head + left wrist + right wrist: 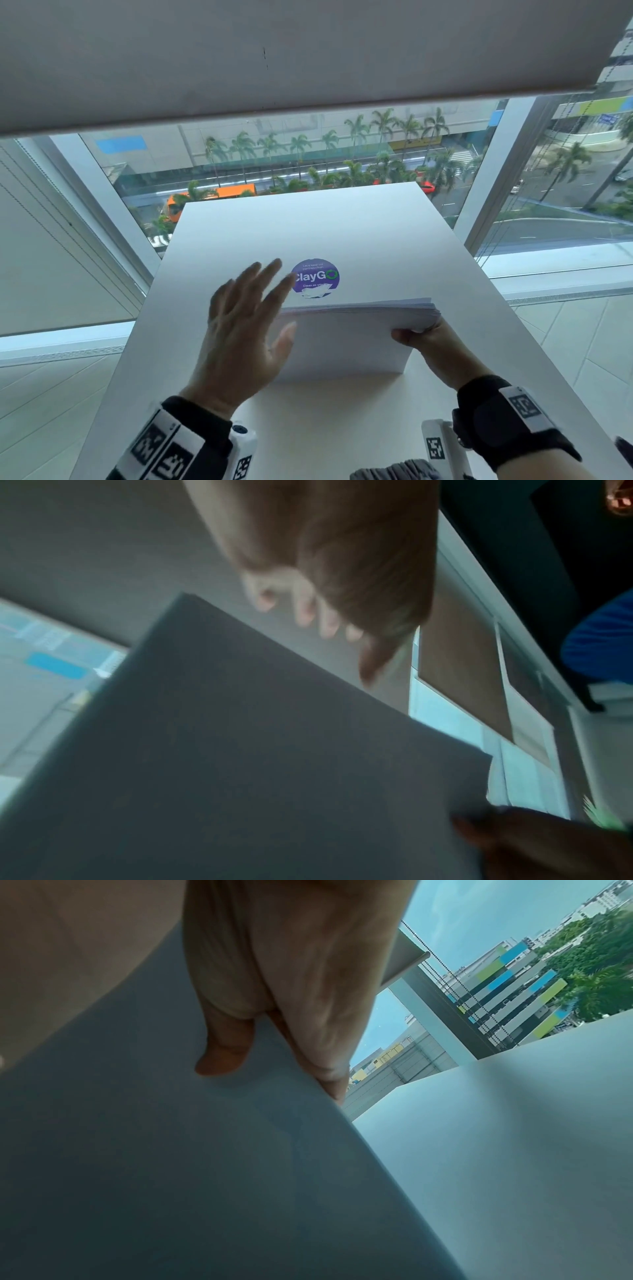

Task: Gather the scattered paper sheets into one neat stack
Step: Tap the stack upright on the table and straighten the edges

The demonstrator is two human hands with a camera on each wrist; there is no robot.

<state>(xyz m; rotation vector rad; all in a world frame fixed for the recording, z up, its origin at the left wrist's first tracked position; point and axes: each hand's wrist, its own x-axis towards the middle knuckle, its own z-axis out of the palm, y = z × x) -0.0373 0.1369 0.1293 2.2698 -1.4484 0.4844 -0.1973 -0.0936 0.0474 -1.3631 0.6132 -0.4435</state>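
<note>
A stack of white paper sheets (342, 339) stands on its long edge on the white table (308, 222), tilted slightly away from me. My right hand (421, 334) grips the stack's right edge, thumb on the near face and fingers behind. My left hand (281, 298) is open with straight fingers at the stack's left edge, blurred; contact is unclear. In the left wrist view the stack (240, 750) fills the lower frame below the left hand (342, 631). In the right wrist view the right hand (291, 1031) pinches the stack (171, 1150).
A round purple sticker (315, 277) lies on the table just behind the stack. The narrow table runs to a window (342, 161) with a roller blind (274, 51) above. Tiled floor (565, 342) drops off on both sides. No loose sheets show.
</note>
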